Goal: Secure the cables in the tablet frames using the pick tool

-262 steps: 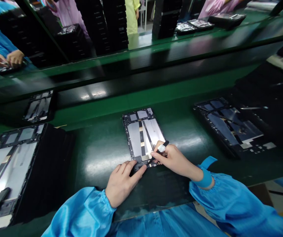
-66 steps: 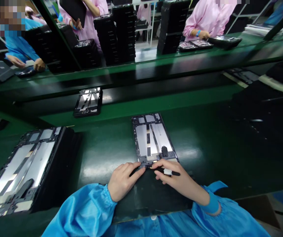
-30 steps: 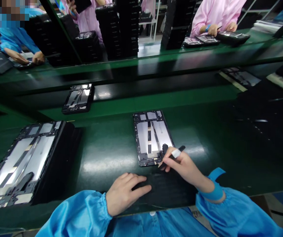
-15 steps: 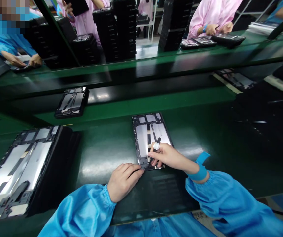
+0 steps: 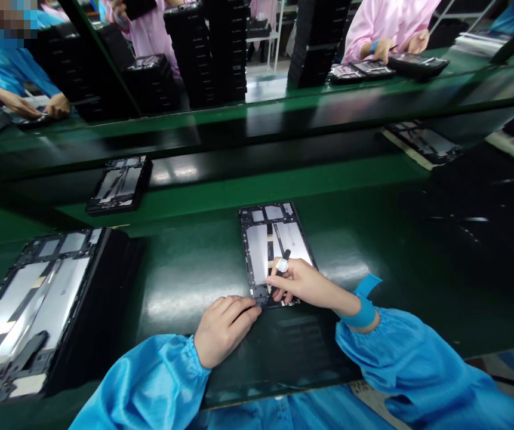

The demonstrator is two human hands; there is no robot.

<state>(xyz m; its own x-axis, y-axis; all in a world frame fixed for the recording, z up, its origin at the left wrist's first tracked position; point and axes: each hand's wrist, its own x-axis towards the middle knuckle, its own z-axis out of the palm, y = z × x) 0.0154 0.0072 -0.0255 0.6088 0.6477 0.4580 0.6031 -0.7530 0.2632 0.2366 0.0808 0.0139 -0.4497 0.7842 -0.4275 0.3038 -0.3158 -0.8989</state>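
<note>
An opened tablet (image 5: 257, 243) lies on the green bench, its silvery inside and ribbon cables facing up. At its lower left corner my left hand (image 5: 226, 329) rests with fingers stretched forward, fingertips touching the edge. My right hand (image 5: 296, 279) is over the tablet's lower part, closed around a slim black tool (image 5: 286, 255) that looks like tweezers. The tool's upper end sticks out above the fingers; its tip points down at the tablet's bottom edge and is partly hidden. A white wrap is on one finger of that hand, a blue band (image 5: 362, 313) around the wrist.
A stack of opened tablets (image 5: 66, 280) stands at the left. Farther back are a smaller tablet stack (image 5: 120, 182) and another tablet (image 5: 424, 143) at the right. Black cloth-like material (image 5: 485, 209) lies at the right. Beyond a green rail (image 5: 265, 110), co-workers handle devices beside tall black stacks (image 5: 227, 54).
My hands and the tablet hold nearly the same place. The view has shifted slightly, so the background sits a little higher and the left stacks farther left.
</note>
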